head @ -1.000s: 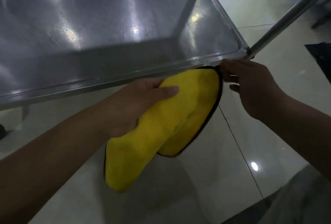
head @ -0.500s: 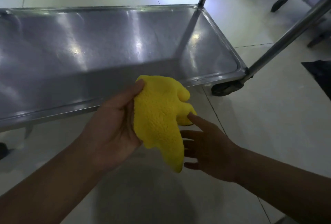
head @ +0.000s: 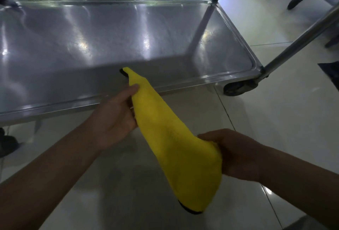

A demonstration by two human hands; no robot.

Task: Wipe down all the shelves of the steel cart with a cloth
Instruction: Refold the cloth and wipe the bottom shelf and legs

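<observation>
A yellow cloth (head: 172,138) with a dark edge trim is stretched on a slant through the middle of the frame, held off the floor by both hands and touching no part of the cart. The left hand (head: 117,117) grips its upper end just left of centre, thumb pressed on the top face and fingers curled underneath, so a pointed corner sticks up past the thumb over the shelf's near rim. The right hand (head: 236,153), at lower right, has its fingers clamped round the cloth's lower part, and the loose end hangs below it. The steel cart's bottom shelf (head: 91,46) fills the upper half of the frame, shiny with streaks of reflected light. A caster wheel (head: 237,87) sits under its right near corner on the pale tiled floor (head: 284,119).
</observation>
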